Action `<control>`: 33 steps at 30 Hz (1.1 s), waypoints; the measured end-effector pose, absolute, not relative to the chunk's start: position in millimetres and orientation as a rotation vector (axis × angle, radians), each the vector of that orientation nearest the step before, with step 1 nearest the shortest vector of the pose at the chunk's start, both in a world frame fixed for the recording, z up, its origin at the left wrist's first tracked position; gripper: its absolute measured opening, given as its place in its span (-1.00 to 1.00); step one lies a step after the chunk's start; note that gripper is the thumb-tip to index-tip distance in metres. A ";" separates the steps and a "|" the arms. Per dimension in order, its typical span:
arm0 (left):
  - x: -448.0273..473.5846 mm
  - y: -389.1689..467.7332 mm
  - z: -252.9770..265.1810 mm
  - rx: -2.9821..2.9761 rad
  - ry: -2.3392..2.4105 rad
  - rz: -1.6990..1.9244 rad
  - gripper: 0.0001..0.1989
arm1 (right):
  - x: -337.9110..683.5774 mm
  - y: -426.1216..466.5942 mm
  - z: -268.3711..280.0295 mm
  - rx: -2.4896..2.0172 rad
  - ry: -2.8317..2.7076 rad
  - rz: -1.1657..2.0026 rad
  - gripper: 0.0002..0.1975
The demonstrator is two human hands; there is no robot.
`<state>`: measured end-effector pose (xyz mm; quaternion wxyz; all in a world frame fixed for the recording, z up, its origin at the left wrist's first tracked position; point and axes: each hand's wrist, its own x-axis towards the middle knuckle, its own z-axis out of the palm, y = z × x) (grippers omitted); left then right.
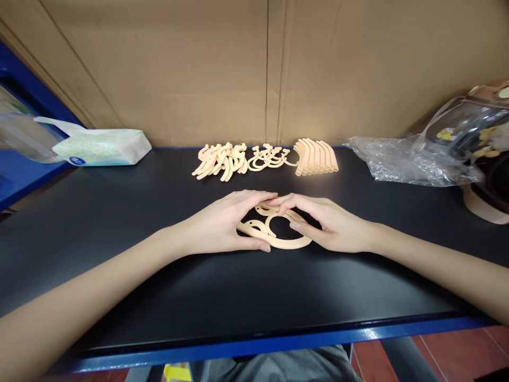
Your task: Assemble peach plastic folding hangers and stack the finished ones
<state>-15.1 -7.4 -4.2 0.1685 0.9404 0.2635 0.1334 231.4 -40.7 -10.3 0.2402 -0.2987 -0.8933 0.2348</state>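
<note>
Between my hands, low over the black tabletop, is a beige plastic folding hanger (287, 244) with curved arms and a round hook in the middle. My left hand (217, 225) curls around its left side, thumb at the near edge and fingers over the far edge. On the other side, my right hand (332, 223) holds the right part, its thumb and index finger resting on the curved pieces. The fingertips of both hands come together at the far edge and hide part of the hanger.
Along the back lie a pile of curved beige arms (222, 159), several loose hooks (267, 157) and a row of curved beige pieces (317, 157). A tissue pack (105, 147) sits at back left. To the right are a clear plastic bag (413, 159) and a transparent bag (461, 124).
</note>
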 end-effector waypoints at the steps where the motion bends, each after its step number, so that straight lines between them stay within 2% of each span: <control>1: -15.3 -7.1 -4.7 2.675 0.758 0.369 -0.15 | 230.9 -41.0 -10.6 -0.832 -2.406 0.608 -0.81; 4: -15.8 -7.5 -4.5 2.683 0.774 0.376 -0.12 | 231.7 -38.8 -10.9 -0.974 -2.253 0.455 -0.90; 7: -16.9 -8.2 -2.3 2.729 0.788 0.445 -0.16 | 234.9 -34.3 -9.5 -1.207 -2.144 0.434 -0.83; 10: -18.7 -7.7 0.4 2.814 0.841 0.587 -0.22 | 236.8 -31.5 -7.2 -1.322 -2.132 0.601 -0.72; 13: -20.2 -6.1 2.7 2.915 0.879 0.679 -0.20 | 235.6 -31.7 -4.8 -1.298 -2.071 0.846 -0.63; 18: -20.7 -4.5 4.2 3.077 0.813 0.662 -0.16 | 233.1 -33.8 -2.3 -1.257 -1.922 1.145 -0.62; 33: -20.5 -6.9 8.7 3.100 0.756 0.576 -0.24 | 234.2 -31.1 -2.2 -1.228 -1.860 1.271 -0.65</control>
